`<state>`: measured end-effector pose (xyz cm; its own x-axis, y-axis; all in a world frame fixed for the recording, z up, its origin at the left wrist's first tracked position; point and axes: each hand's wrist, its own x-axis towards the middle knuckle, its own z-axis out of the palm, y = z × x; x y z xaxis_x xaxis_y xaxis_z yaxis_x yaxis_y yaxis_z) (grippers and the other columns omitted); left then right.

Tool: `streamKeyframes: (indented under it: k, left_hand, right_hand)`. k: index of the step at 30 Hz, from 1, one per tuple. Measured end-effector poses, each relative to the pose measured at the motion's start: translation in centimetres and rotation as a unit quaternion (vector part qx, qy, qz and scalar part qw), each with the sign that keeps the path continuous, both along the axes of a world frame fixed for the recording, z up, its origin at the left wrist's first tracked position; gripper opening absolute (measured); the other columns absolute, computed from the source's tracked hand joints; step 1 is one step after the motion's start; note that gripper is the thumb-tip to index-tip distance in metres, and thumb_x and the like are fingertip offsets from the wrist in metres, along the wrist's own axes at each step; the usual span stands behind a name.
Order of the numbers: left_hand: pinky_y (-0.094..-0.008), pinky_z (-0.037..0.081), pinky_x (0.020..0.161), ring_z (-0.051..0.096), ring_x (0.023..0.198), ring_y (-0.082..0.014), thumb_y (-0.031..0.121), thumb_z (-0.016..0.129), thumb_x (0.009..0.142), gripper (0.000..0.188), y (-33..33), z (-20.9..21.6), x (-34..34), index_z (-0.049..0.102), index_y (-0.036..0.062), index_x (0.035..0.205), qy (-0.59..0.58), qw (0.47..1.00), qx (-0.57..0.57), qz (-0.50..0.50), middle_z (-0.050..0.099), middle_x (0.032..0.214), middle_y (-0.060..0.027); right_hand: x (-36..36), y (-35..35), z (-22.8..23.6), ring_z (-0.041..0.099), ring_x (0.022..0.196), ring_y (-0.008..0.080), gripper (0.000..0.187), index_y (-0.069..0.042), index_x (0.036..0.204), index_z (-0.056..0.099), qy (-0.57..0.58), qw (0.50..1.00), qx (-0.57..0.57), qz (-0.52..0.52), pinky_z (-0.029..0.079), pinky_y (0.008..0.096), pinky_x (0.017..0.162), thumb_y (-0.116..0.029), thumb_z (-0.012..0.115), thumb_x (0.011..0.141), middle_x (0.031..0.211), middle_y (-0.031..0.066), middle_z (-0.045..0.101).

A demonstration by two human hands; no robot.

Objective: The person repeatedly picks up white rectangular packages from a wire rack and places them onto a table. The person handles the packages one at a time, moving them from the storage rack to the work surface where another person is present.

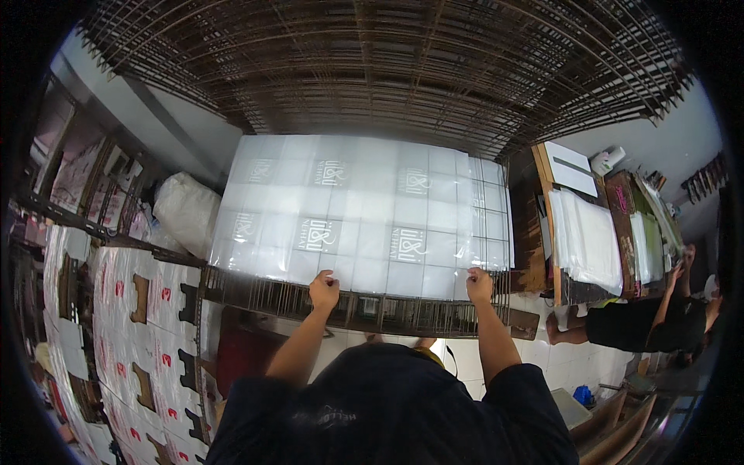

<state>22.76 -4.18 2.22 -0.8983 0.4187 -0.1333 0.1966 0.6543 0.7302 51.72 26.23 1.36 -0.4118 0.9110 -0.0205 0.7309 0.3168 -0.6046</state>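
Observation:
A wide, glossy translucent plastic sheet with white printing lies flat across a wire drying rack in front of me. Fingers of my left hand are closed in a pinch on its near edge, left of the middle. Farther along that edge, toward the right, my right hand pinches the sheet in the same way. The rack's wire grid shows through the plastic, most plainly at the right end. Any further sheets beneath are hard to make out.
Many raised wire racks hang overhead at the far side. Stacked, film-covered white pieces and a plastic bag stand at left. On the right, a table holds a pile of sheets; beyond it is another person.

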Motion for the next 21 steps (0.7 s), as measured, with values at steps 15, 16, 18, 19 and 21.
streamKeyframes:
  k: [15, 16, 18, 19, 21]
  left_hand:
    - [-0.037, 0.047, 0.072, 0.057, 0.084, -0.0271, 0.011, 0.065, 0.07, 0.037, -0.2, 1.4, 1.2, 0.057, 0.0033, 0.105, 0.113, 0.992, -0.02, 0.059, 0.053, 0.102, -0.0149]
    - [-0.0371, 0.047, 0.072, 0.056, 0.086, -0.0273, 0.01, 0.065, 0.07, 0.038, -0.6, 2.1, 1.6, 0.056, 0.0036, 0.106, 0.121, 0.991, -0.011, 0.052, 0.052, 0.102, -0.0147]
    - [-0.0376, 0.046, 0.074, 0.054, 0.088, -0.0289, 0.008, 0.064, 0.07, 0.038, -2.7, 0.5, 1.2, 0.055, 0.0036, 0.107, 0.173, 0.985, 0.008, 0.017, 0.051, 0.102, -0.0147]
    - [-0.038, 0.045, 0.074, 0.053, 0.088, -0.0304, 0.007, 0.064, 0.07, 0.038, -4.5, -1.5, 0.8, 0.055, 0.0035, 0.107, 0.215, 0.976, 0.019, -0.008, 0.05, 0.101, -0.0147]
    - [-0.0388, 0.045, 0.075, 0.051, 0.086, -0.0308, 0.005, 0.063, 0.071, 0.038, -6.2, -2.5, 1.8, 0.054, 0.0024, 0.108, 0.309, 0.949, -0.052, -0.039, 0.049, 0.1, -0.0147]
  right_hand:
    - [-0.2, -2.4, 5.6, 0.06, 0.073, 0.0322, 0.022, -0.008, 0.09, 0.062, 0.003, 0.994, 0.104, -0.037, 0.048, 0.0421, 0.067, -0.009, 0.06, 0.068, 0.077, 0.0123, 0.063]
    - [0.5, -2.5, 6.1, 0.061, 0.074, 0.0322, 0.023, -0.008, 0.091, 0.063, 0.021, 0.994, 0.099, -0.036, 0.048, 0.0416, 0.068, -0.011, 0.062, 0.068, 0.08, 0.013, 0.063]
    - [2.0, -2.2, 5.3, 0.061, 0.075, 0.0326, 0.025, -0.008, 0.093, 0.063, 0.073, 0.996, 0.038, -0.042, 0.049, 0.0408, 0.069, -0.012, 0.062, 0.068, 0.082, 0.0135, 0.064]
    - [3.0, -1.9, 5.1, 0.062, 0.075, 0.0328, 0.026, -0.008, 0.094, 0.063, 0.1, 0.994, 0.009, -0.045, 0.049, 0.0404, 0.069, -0.013, 0.062, 0.069, 0.083, 0.0137, 0.064]
    - [5.7, -0.4, 4.7, 0.062, 0.073, 0.0269, 0.025, -0.004, 0.094, 0.063, 0.147, 0.983, -0.032, -0.106, 0.048, 0.036, 0.067, -0.012, 0.063, 0.07, 0.08, 0.0132, 0.064]
